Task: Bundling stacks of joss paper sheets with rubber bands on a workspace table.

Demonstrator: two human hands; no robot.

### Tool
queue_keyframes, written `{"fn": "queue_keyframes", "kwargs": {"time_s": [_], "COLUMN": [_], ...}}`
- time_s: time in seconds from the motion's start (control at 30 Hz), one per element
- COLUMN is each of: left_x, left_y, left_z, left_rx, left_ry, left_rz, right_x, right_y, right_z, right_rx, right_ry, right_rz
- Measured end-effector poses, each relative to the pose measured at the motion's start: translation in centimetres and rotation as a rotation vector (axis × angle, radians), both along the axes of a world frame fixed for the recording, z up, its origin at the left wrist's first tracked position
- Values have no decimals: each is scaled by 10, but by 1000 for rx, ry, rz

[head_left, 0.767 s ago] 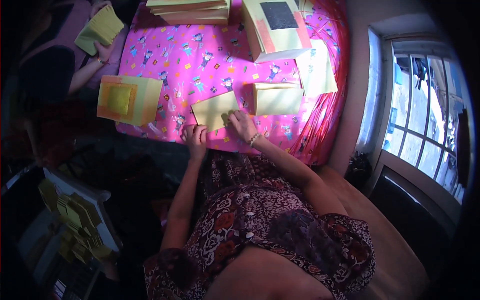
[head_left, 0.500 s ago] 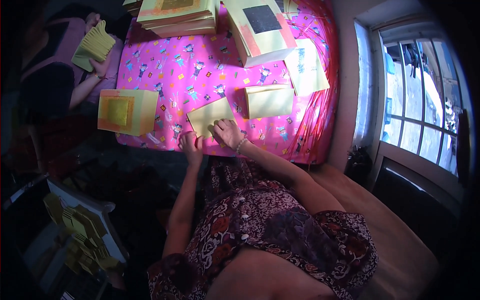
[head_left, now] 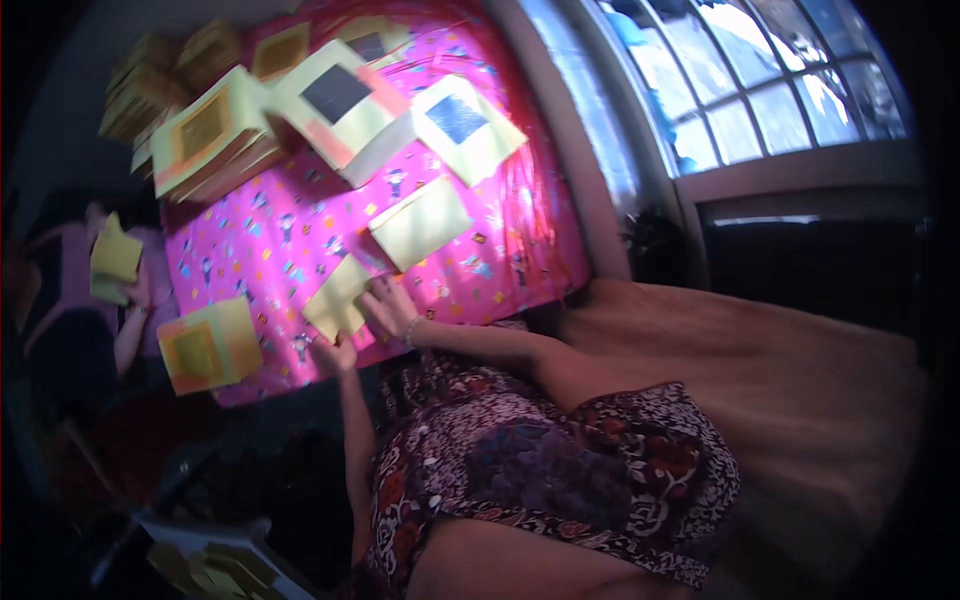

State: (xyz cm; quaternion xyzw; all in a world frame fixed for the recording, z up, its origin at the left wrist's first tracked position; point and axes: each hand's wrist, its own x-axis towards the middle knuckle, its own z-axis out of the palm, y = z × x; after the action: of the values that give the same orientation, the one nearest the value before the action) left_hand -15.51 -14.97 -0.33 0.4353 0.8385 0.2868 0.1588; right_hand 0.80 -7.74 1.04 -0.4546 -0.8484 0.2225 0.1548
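Observation:
A pale yellow piece of paper [head_left: 340, 296] lies slanted near the front edge of the pink table. My left hand [head_left: 337, 353] is closed on its near corner, thumb and fingers together. Against its right edge my right hand [head_left: 390, 305], with a beaded bracelet at the wrist, has its fingers bent and gripping; the fingertips are blurred. Just beyond the right hand is a low stack of yellow paper [head_left: 421, 224]. To the left of my hands sits another yellow stack [head_left: 210, 345] with an orange, square-patterned top.
Large stacks of yellow paper [head_left: 215, 140] and a stack with a dark square [head_left: 340, 105] fill the far side. A sheet with a blue-grey square [head_left: 462, 125] lies beside red strips [head_left: 520, 190]. A co-worker [head_left: 75, 290] at left holds yellow paper. A barred window [head_left: 750, 80] is at right.
The view has swung, so the table appears shifted left and tilted. My right hand has moved from on top of the paper to its right edge; the left is now at its near corner.

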Motion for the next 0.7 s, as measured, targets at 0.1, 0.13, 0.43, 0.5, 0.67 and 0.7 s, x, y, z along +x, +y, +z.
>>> {"fn": "queue_keyframes", "kwargs": {"time_s": [0.1, 0.13, 0.43, 0.5, 0.67, 0.7], "left_x": [-8, -26, -35, -15, 40, 56], "left_y": [15, 2, -14, -3, 59, 71], "left_z": [-1, -2, 75, 93, 110, 115], "left_rx": [-329, -312, -42, 18, -13, 0], "left_ry": [-442, -434, -1535, -1538, -1472, -1385], "left_rz": [224, 245, 84, -10, -92, -121], "right_x": [3, -6, 27, 42, 96, 104], "right_y": [2, 0, 4, 4, 30, 36], "right_z": [-12, -6, 55, 60, 91, 91], "right_rx": [16, 24, -214, -310, -241, -265], "right_ry": [249, 263, 669, 847, 719, 727], "right_rz": [-206, -182, -391, -461, -564, -637]}}
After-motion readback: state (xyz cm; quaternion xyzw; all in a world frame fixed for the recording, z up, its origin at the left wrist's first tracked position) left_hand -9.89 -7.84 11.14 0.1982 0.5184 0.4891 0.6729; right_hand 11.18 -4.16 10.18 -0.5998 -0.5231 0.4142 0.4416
